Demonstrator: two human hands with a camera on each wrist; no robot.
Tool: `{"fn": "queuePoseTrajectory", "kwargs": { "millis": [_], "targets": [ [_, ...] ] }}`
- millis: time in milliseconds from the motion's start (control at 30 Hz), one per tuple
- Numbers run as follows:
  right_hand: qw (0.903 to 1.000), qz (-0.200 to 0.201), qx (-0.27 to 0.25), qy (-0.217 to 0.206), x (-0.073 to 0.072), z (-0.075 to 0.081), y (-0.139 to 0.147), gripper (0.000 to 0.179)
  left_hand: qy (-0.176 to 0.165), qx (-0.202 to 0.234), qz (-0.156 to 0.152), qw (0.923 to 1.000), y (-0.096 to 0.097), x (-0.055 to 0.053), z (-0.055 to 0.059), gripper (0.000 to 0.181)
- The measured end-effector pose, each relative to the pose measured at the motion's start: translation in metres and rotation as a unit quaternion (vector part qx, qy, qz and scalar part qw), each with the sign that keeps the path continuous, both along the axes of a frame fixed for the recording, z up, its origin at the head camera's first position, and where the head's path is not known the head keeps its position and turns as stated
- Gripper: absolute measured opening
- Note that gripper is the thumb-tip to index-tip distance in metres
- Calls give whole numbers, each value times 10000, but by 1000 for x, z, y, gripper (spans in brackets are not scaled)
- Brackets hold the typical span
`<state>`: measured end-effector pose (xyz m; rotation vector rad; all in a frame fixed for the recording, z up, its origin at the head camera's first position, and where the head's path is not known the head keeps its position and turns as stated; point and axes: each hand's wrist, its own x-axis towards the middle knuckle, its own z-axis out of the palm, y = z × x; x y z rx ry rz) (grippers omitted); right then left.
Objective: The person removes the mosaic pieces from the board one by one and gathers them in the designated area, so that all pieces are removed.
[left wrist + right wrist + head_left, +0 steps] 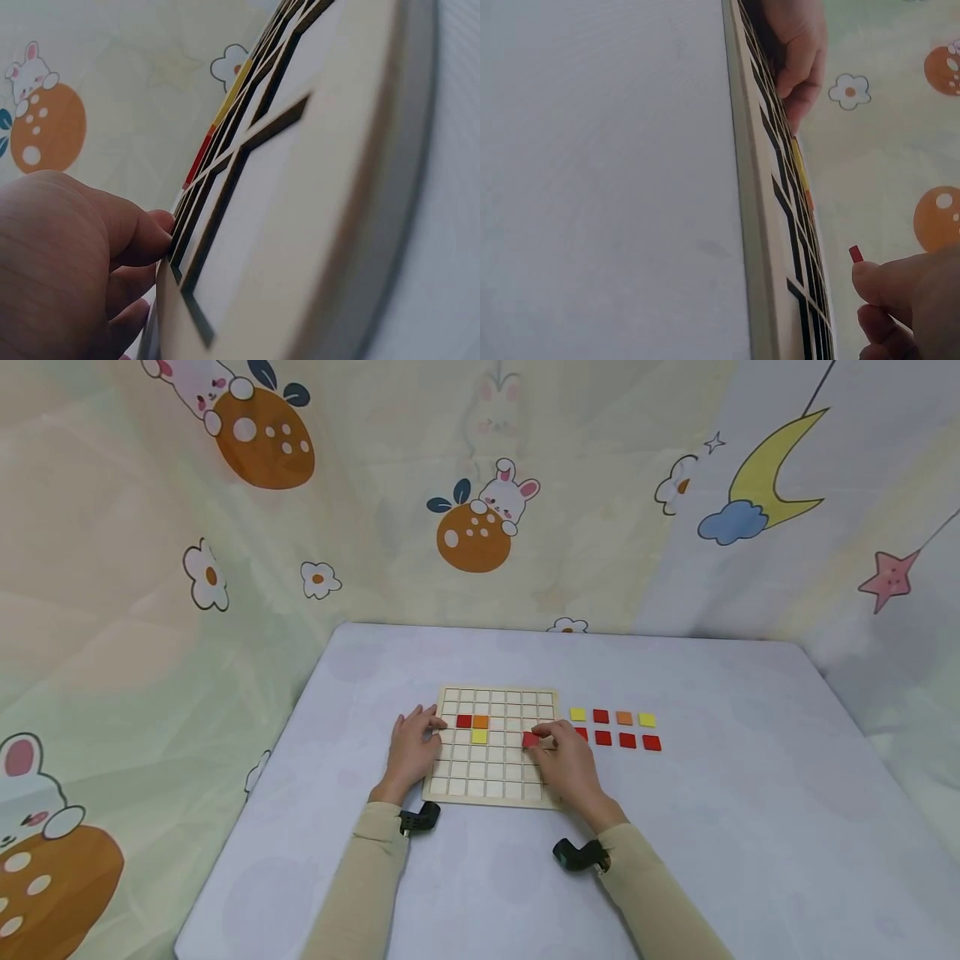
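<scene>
A pale wooden grid board lies flat on the table. My left hand rests at its left edge, with loosely bent fingers touching the rim. Between the thumb and fingers of my right hand is a small red square tile, held over the right part of the grid. The right wrist view shows that red tile raised above the board's surface. Set in the grid toward the left are another red tile, an orange tile beside it and a yellow tile below the orange one.
Right of the board, two rows of loose tiles lie on the white table. The far row has a yellow tile, a red, an orange and another yellow; the near row holds several red tiles, one partly behind my right hand.
</scene>
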<state>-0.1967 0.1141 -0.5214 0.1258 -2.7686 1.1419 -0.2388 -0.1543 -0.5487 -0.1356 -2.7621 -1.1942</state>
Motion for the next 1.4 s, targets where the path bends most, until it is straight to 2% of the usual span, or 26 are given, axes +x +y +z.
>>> {"fn": "queuePoseTrajectory", "kwargs": {
  "millis": [233, 633, 767, 1233, 1400],
  "targets": [
    [9999, -112, 6, -33, 8, -4, 12, 31, 3, 6, -11, 10000, 0, 1, 2, 21],
    [9997, -174, 106, 139, 26, 2, 31, 35, 50, 31, 12, 10000, 1, 1, 0, 22],
    [9998, -193, 79, 71, 30, 3, 34, 36, 65, 11, -17, 10000, 1, 0, 1, 22],
    [9987, -506, 77, -54, 32, -7, 44, 34, -42, 58, 19, 10000, 0, 0, 2, 21],
    [9991, -425, 54, -27, 33, -8, 45, 34, -57, 53, 16, 10000, 0, 0, 1, 21]
  ]
}}
